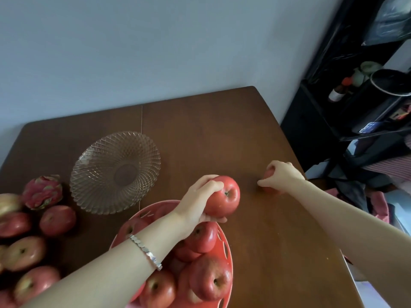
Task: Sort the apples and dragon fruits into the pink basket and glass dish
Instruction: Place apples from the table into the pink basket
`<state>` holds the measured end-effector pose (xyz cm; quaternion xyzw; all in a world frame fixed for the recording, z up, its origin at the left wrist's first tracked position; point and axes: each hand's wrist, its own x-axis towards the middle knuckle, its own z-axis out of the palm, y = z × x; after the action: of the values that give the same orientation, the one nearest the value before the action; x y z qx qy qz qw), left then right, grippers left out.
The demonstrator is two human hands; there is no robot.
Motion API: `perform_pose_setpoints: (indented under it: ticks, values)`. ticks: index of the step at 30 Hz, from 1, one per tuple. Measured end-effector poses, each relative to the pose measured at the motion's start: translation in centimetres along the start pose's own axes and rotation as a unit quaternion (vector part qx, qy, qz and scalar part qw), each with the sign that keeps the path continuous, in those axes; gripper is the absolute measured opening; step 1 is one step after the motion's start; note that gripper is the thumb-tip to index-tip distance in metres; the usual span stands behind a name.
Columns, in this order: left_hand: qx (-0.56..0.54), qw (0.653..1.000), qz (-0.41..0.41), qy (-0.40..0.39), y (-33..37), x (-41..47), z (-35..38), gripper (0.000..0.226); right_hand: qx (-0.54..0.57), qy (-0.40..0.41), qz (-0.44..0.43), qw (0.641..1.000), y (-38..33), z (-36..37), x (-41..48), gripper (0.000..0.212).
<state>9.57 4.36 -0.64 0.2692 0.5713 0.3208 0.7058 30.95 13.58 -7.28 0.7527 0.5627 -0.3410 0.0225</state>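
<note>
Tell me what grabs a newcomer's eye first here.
The left hand lifts a big red apple over the pink plastic basket heaped with apples at bottom centre. The right hand grips another apple further right, while the cut-glass dish sits empty at left.

The person's left hand (198, 202) is curling its fingers around a large red apple (224, 196), forearm reaching from the near left. The right hand (280, 175) is gripping another red apple (269, 174), farther right.

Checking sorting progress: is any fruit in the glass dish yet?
No, the glass dish sits bare on the table, with nothing inside it.
</note>
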Motion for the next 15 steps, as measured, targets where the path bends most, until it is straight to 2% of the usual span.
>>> perform_pose_setpoints:
  ticks: [2, 3, 4, 6, 8, 10, 11, 13, 15]
  values:
    - [0.000, 0.999, 0.029, -0.013, 0.0, -1.2, -0.6, 0.046, 0.170, -0.035, 0.008, 0.985, -0.4, -0.4, -2.6, 0.038]
    - [0.002, 0.999, 0.046, -0.016, -0.1, -2.1, -1.0, 0.045, 0.263, -0.064, 0.016, 0.963, -0.7, -0.4, -4.2, 0.030]
    - [0.005, 0.998, 0.062, -0.017, -0.2, -2.7, -1.3, 0.047, 0.363, -0.102, 0.034, 0.926, -1.1, -0.4, -5.7, 0.025]
    - [0.017, 0.996, 0.090, -0.015, -0.6, -4.5, -2.1, 0.047, 0.532, -0.174, 0.089, 0.824, -1.9, -0.3, -9.3, 0.026]
    - [0.034, 0.994, 0.104, 0.005, -1.1, -6.0, -2.8, 0.032, 0.619, -0.239, 0.118, 0.739, -2.7, -0.3, -12.2, 0.029]
    - [0.038, 0.992, 0.118, 0.036, -1.9, -8.0, -3.7, 0.023, 0.650, -0.304, 0.102, 0.689, -3.4, 0.0, -15.3, 0.038]
    - [0.040, 0.990, 0.124, 0.050, -2.4, -9.0, -4.2, 0.025, 0.655, -0.327, 0.090, 0.675, -3.6, 0.3, -16.7, 0.044]
    - [0.080, 0.984, 0.140, 0.072, -3.8, -10.7, -5.5, 0.034, 0.651, -0.348, 0.070, 0.671, -3.8, 1.0, -18.7, 0.045]
    - [0.193, 0.964, 0.153, 0.105, -5.4, -12.3, -6.9, 0.050, 0.647, -0.345, 0.050, 0.678, -3.5, 2.0, -20.3, 0.040]
